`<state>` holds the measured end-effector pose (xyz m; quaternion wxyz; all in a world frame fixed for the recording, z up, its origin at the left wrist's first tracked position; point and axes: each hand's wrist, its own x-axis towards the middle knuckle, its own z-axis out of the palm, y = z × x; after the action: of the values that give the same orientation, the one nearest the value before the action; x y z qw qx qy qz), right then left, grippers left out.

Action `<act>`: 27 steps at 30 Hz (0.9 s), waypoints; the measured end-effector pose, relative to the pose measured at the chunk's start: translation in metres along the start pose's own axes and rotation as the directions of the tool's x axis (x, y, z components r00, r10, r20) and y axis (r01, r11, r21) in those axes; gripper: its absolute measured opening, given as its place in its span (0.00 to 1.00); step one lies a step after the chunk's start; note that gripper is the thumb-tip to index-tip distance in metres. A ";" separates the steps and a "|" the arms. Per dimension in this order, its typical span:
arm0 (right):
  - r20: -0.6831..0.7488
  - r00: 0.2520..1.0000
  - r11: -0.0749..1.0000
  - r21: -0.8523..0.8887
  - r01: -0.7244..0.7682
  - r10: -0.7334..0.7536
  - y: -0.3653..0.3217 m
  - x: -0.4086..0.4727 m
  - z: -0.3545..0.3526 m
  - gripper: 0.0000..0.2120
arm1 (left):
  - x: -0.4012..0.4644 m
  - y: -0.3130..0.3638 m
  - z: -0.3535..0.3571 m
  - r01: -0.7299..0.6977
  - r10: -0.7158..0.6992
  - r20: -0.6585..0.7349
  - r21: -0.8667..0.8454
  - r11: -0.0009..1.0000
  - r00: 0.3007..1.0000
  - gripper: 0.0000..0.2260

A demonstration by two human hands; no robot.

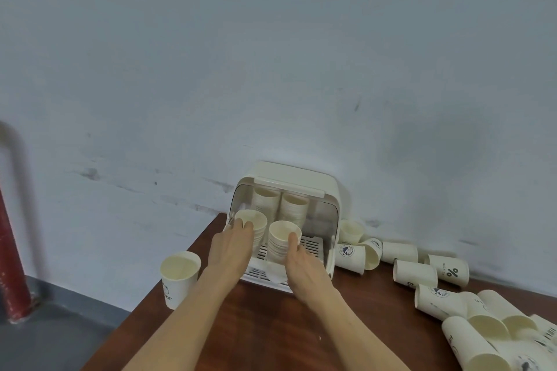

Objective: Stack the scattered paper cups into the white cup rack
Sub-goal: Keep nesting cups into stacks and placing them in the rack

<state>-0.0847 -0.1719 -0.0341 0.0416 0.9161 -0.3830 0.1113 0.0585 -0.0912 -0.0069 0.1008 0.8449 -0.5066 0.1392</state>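
Observation:
The white cup rack (pixel 319 187) stands against the wall at the far edge of the brown table (pixel 271 325), its front open. Two tall stacks of paper cups (pixel 294 208) stand at its back. My left hand (pixel 232 250) grips a shorter stack of cups (pixel 256 221) at the rack's front left. My right hand (pixel 307 271) grips another stack of cups (pixel 281 238) just right of it, thumb on the rim. Both stacks rest upright on the rack's slotted floor (pixel 313 245).
A single upright cup (pixel 179 278) stands at the table's left edge. Several loose cups (pixel 416 272) lie on their sides right of the rack, with more piled at the lower right (pixel 482 337). A red pipe (pixel 12 265) runs down the left wall.

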 end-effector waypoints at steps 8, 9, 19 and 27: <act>-0.004 1.000 1.000 -0.023 0.005 -0.005 -0.001 -0.003 -0.002 0.35 | -0.007 0.007 0.003 0.040 -0.041 -0.001 -0.089 0.995 0.999 0.25; -0.005 1.000 1.000 -0.018 0.007 -0.007 -0.001 -0.004 -0.002 0.35 | -0.011 0.009 0.000 0.056 -0.057 -0.008 -0.099 0.994 0.998 0.26; 0.030 0.999 0.980 0.196 -0.018 0.012 0.008 -0.030 -0.027 0.37 | -0.061 0.037 -0.028 0.002 -0.007 -0.024 -0.191 0.982 1.000 0.10; 0.086 0.991 0.991 0.080 -0.109 0.102 0.044 -0.092 -0.056 0.16 | -0.092 0.070 -0.040 -0.094 0.068 -0.099 -0.295 0.951 0.993 0.10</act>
<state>-0.1884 -0.1300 -0.0014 -0.0189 0.8994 -0.4271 0.0917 -0.0493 -0.0353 0.0016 0.2438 0.7915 -0.5511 0.1017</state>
